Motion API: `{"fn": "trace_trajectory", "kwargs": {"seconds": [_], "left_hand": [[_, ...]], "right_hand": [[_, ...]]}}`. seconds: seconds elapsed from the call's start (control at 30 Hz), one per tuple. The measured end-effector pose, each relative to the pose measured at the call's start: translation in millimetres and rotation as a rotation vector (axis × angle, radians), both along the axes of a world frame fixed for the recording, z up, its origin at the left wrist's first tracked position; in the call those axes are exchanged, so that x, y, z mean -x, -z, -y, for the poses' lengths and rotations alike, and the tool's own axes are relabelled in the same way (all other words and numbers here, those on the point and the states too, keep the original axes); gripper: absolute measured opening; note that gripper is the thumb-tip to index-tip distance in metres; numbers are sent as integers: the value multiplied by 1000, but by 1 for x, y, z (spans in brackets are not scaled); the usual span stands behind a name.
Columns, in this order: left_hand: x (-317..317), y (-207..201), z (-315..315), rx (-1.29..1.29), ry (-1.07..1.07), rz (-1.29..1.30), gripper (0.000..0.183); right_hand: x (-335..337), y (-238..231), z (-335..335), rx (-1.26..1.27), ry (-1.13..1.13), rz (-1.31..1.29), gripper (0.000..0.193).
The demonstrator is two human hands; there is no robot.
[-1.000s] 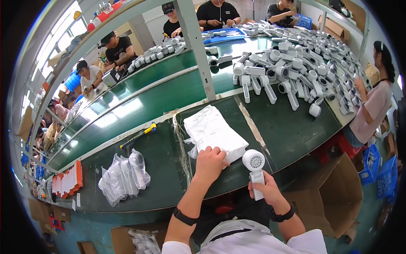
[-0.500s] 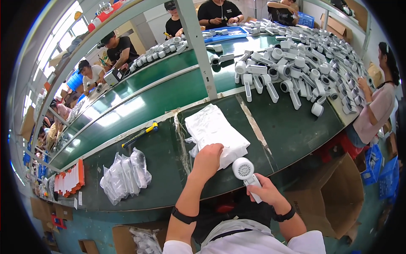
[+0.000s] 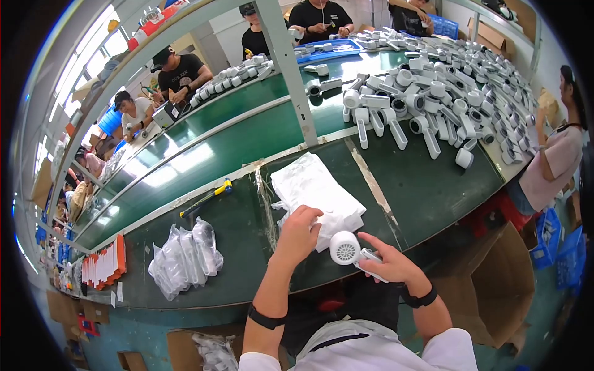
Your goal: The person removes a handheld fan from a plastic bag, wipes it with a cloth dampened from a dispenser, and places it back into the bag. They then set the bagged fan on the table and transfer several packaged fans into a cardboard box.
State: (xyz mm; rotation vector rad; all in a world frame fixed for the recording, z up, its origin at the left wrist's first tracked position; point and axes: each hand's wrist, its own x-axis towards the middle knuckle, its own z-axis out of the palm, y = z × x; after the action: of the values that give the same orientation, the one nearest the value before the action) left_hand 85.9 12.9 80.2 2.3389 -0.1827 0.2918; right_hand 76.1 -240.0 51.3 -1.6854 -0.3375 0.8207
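A white handheld fan [image 3: 344,248] with a round grille is in my right hand [image 3: 396,264], whose fingers wrap its handle at the table's near edge. The grille faces up, and the head points left. My left hand [image 3: 299,235] is beside the near left corner of a stack of thin white plastic bags [image 3: 315,185]. Its fingers are bent, with a gap between thumb and forefinger and nothing visible in it. Whether its fingertips touch the bags I cannot tell. Several fans in clear bags [image 3: 185,256] lie on the left.
A large pile of fans [image 3: 427,99] covers the far right of the green table [image 3: 427,191]. A yellow-and-black hammer [image 3: 207,196] and orange-and-white boxes [image 3: 104,263] lie left. A metal post [image 3: 291,74] rises beyond the bags. Open cartons [image 3: 489,284] stand below; co-workers sit around.
My left hand has drawn back slightly left and nearer to me, its fingers parting. My right hand has tipped the fan's head leftward and brought it closer to the left hand.
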Motion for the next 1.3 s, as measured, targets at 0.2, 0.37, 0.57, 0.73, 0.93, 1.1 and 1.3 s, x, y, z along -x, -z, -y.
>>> {"fn": "trace_trajectory", "kwargs": {"seconds": [0.2,0.37,0.57,0.73,0.93,1.1,1.3], "left_hand": [[15,4,24,15,164,44,33],[17,8,26,98,41,29,30],[17,14,17,230,-19,-132,24],[18,16,10,388,-71,-228,20],[20,21,4,489,12,-169,16],[24,2,10,606,-40,-393,14],[28,-3,4,699,-31,-419,15]], "right_hand": [[17,5,23,-113,75,-112,72],[27,11,20,-165,49,-135,74],[16,4,0,-230,41,-234,89],[14,8,-12,-250,37,-272,84],[9,21,-18,-518,-11,-390,63],[7,32,-19,-620,-10,-491,56],[8,38,-31,-735,-57,-603,59]]}}
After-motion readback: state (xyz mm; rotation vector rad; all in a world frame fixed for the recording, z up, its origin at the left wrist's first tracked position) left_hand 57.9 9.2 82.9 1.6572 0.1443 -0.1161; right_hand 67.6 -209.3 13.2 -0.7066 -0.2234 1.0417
